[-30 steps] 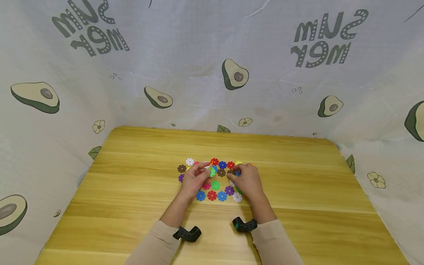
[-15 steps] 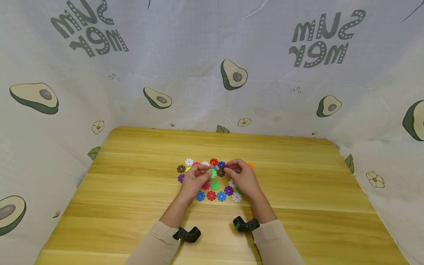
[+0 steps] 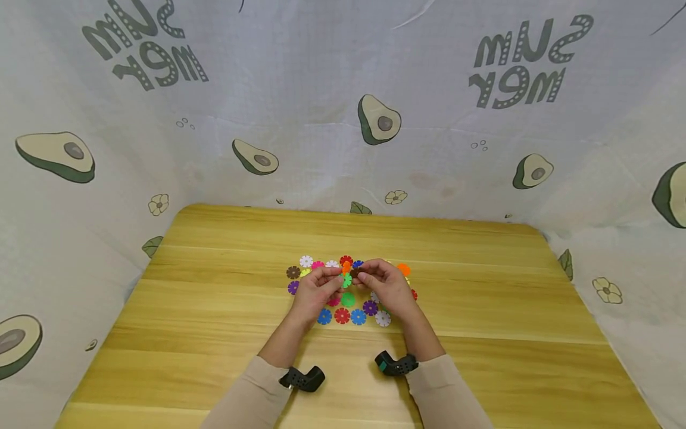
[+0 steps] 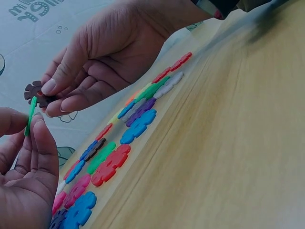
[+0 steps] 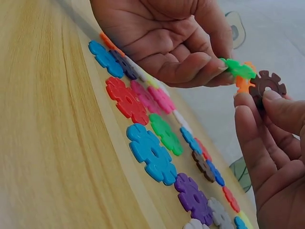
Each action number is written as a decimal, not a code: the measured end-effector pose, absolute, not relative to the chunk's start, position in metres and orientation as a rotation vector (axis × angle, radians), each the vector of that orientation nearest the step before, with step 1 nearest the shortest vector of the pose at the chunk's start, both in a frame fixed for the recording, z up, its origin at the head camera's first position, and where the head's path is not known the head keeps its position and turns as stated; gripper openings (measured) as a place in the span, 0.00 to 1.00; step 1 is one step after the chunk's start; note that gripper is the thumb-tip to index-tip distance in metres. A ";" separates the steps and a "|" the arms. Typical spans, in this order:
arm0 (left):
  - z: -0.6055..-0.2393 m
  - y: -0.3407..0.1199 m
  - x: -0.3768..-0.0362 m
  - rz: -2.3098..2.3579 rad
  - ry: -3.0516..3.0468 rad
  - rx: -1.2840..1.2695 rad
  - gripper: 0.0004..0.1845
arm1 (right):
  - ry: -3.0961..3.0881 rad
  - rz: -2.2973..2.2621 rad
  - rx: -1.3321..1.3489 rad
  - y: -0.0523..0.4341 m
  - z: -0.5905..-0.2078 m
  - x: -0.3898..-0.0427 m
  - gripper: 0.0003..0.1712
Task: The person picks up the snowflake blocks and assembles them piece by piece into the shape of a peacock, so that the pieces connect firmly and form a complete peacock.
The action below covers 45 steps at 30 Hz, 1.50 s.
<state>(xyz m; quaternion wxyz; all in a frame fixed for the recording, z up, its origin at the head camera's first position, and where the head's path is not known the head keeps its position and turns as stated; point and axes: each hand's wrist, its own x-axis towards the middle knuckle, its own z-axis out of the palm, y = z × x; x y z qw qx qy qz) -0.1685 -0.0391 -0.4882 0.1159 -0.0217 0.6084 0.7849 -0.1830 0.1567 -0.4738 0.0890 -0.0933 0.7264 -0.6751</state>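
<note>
The left hand [image 5: 167, 43] pinches a small assembly between thumb and fingertips: a green notched plastic snowflake disc [image 5: 238, 68] with an orange plastic snowflake disc [image 5: 244, 84] slotted into it. The right hand [image 4: 102, 57] pinches a brown notched plastic snowflake disc [image 5: 267, 86] by its rim and holds it just beside the green-and-orange pair, at about three o'clock of it in the right wrist view, close but, as far as can be told, not yet slotted in. Both hands hover above the middle of the light wooden tabletop [image 3: 482, 310], over the loose flat-lying snowflake discs [image 3: 343, 316] of blue, red, purple, white, pink and green laid in rough rows. Judged from this, the build is at an early stage: two pieces look joined, a third is at the point of meeting them, and most of the discs lie unused on the wood. Black wrist-worn cameras [image 3: 302, 378] sit on both beige sleeves at six o'clock of the hands. Behind the table, from nine through twelve to three o'clock, hangs a white cloth backdrop printed with avocados [image 3: 379, 120], and the grey lettering on it reads upside down as "SUMMER" [image 3: 527, 62], printed twice.
</note>
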 end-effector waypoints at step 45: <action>-0.488 -0.037 -0.165 2.209 1.964 -0.042 0.13 | 2.437 -1.752 -0.284 0.154 -0.473 -0.176 0.04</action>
